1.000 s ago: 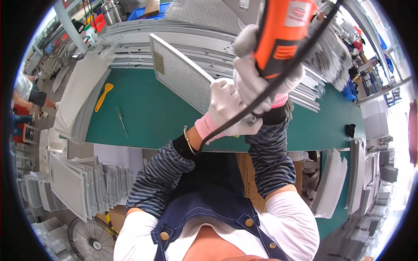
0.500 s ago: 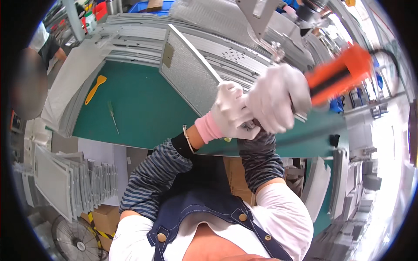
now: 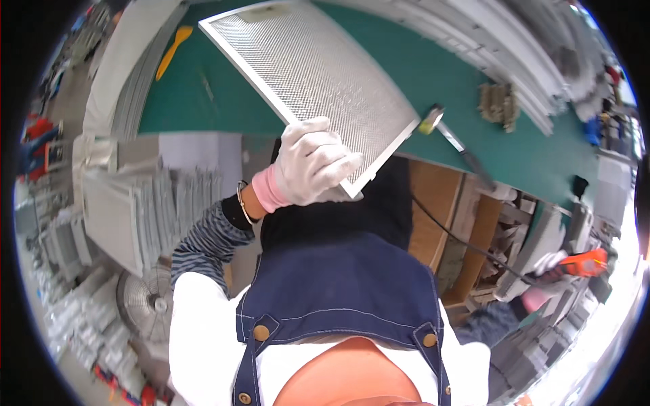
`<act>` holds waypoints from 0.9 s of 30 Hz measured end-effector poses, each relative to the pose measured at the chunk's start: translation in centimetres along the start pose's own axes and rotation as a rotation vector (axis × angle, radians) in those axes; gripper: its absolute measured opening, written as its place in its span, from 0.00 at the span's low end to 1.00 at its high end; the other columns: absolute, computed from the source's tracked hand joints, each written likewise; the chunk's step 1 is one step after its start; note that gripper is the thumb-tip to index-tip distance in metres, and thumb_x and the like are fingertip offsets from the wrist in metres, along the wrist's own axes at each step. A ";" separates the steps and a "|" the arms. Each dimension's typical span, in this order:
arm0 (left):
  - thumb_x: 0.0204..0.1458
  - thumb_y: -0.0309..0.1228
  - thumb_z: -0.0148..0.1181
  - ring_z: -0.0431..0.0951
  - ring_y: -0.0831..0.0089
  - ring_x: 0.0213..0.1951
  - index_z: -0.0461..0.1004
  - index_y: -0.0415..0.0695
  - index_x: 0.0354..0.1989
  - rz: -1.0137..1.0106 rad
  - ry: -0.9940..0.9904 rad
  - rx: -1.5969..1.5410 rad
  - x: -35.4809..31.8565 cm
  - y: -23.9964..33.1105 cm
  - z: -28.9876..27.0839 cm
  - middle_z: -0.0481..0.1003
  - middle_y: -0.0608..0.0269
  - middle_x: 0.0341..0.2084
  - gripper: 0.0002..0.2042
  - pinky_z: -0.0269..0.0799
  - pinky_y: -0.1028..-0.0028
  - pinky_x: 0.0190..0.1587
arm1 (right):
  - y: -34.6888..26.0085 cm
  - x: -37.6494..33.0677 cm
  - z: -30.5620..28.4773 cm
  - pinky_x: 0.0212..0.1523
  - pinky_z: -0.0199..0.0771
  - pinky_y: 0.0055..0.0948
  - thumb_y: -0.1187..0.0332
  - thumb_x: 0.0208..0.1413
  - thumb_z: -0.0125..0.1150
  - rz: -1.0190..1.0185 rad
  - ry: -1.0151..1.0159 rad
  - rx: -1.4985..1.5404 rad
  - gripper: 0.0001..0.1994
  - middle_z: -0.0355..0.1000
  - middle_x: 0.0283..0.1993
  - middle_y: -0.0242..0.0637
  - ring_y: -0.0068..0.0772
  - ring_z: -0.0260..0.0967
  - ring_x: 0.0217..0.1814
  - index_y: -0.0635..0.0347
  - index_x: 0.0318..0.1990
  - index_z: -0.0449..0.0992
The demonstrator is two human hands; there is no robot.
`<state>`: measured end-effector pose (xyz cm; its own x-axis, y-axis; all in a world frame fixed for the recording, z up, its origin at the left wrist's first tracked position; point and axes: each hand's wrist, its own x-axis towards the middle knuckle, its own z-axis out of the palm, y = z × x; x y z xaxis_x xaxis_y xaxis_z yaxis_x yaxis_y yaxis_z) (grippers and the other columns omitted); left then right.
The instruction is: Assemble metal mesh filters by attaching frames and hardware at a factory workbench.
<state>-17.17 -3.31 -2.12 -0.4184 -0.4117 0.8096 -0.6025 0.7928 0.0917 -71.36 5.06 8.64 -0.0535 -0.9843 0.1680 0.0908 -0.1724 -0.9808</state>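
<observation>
Lying at the upper left of the frame, a yellow scraper (image 3: pixel 172 49) rests on the green bench top (image 3: pixel 203 108). Just right of it, a metal mesh filter panel (image 3: pixel 308 81) fills the upper centre, tilted over the bench; the gloved left hand (image 3: pixel 308 162) closes its fingers around the panel's lower edge. A hammer (image 3: pixel 453 139) lies further right. At the right edge, low down, the gloved right hand (image 3: pixel 542 271) grips an orange power tool (image 3: pixel 586 262) with a trailing black cord.

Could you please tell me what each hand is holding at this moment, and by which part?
The left hand grips the metal mesh filter panel by its near frame edge. The right hand holds the orange power tool by its body.
</observation>
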 end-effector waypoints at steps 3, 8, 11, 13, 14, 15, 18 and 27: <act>0.37 0.40 0.71 0.70 0.65 0.49 0.70 0.47 0.49 -0.124 -0.238 -0.085 -5.8 0.0 1.2 0.69 0.65 0.39 0.28 0.68 0.55 0.56 | 6.7 -8.8 -2.6 0.16 0.67 0.26 0.58 0.62 0.55 0.392 0.523 -0.522 0.13 0.67 0.20 0.33 0.27 0.66 0.15 0.60 0.39 0.70; 0.36 0.25 0.66 0.74 0.57 0.46 0.73 0.43 0.42 -0.283 -0.409 0.015 -6.6 0.6 -1.7 0.71 0.58 0.41 0.20 0.69 0.53 0.51 | 19.8 -20.2 -10.8 0.36 0.71 0.33 0.57 0.56 0.65 0.697 0.585 -1.048 0.22 0.77 0.34 0.39 0.35 0.74 0.33 0.68 0.49 0.74; 0.47 0.21 0.62 0.78 0.62 0.36 0.76 0.37 0.38 -0.696 -0.144 0.051 -8.9 1.3 -4.5 0.76 0.59 0.32 0.09 0.75 0.68 0.41 | 24.1 -21.8 -9.2 0.46 0.71 0.37 0.56 0.54 0.65 0.705 0.423 -1.351 0.23 0.78 0.39 0.48 0.45 0.76 0.41 0.67 0.49 0.75; 0.55 0.28 0.58 0.78 0.67 0.29 0.77 0.35 0.39 -1.513 -0.199 -0.197 -8.6 1.4 -5.4 0.78 0.59 0.29 0.08 0.75 0.72 0.36 | 25.8 -22.4 -9.3 0.47 0.72 0.40 0.55 0.52 0.66 0.784 0.371 -1.347 0.23 0.78 0.41 0.50 0.49 0.76 0.43 0.67 0.45 0.77; 0.61 0.38 0.54 0.78 0.70 0.27 0.75 0.33 0.42 -1.503 -0.263 -0.370 -8.2 0.5 -5.4 0.78 0.57 0.29 0.17 0.76 0.73 0.34 | 26.0 -22.3 -9.8 0.47 0.72 0.40 0.55 0.52 0.66 0.783 0.372 -1.345 0.23 0.78 0.41 0.50 0.49 0.76 0.43 0.67 0.45 0.77; 0.61 0.41 0.54 0.79 0.69 0.29 0.74 0.31 0.43 -1.600 -0.176 -0.574 -7.6 0.8 -5.2 0.78 0.55 0.30 0.19 0.77 0.72 0.35 | 26.7 -22.0 -11.2 0.47 0.72 0.41 0.55 0.52 0.66 0.881 0.270 -1.295 0.23 0.78 0.40 0.51 0.49 0.76 0.43 0.68 0.45 0.77; 0.62 0.45 0.53 0.81 0.67 0.32 0.70 0.29 0.46 -1.698 -0.042 -0.841 -5.8 1.7 -2.6 0.78 0.52 0.33 0.25 0.79 0.71 0.37 | 26.2 -16.1 -10.5 0.46 0.72 0.37 0.60 0.56 0.63 0.934 -0.003 -1.317 0.18 0.78 0.40 0.52 0.45 0.76 0.42 0.69 0.44 0.76; 0.61 0.31 0.56 0.70 0.84 0.34 0.72 0.33 0.44 -1.312 0.196 -0.568 -3.1 0.4 -4.9 0.74 0.69 0.31 0.12 0.67 0.82 0.39 | 8.9 13.2 24.7 0.63 0.63 0.35 0.79 0.52 0.53 -0.279 -0.196 -0.829 0.26 0.68 0.60 0.49 0.42 0.67 0.62 0.68 0.62 0.65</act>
<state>-12.78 0.51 -1.71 0.3412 -0.9397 0.0229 -0.1059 -0.0143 0.9943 -46.74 -10.34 4.60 0.2115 -0.9125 0.3501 -0.6520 -0.3986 -0.6450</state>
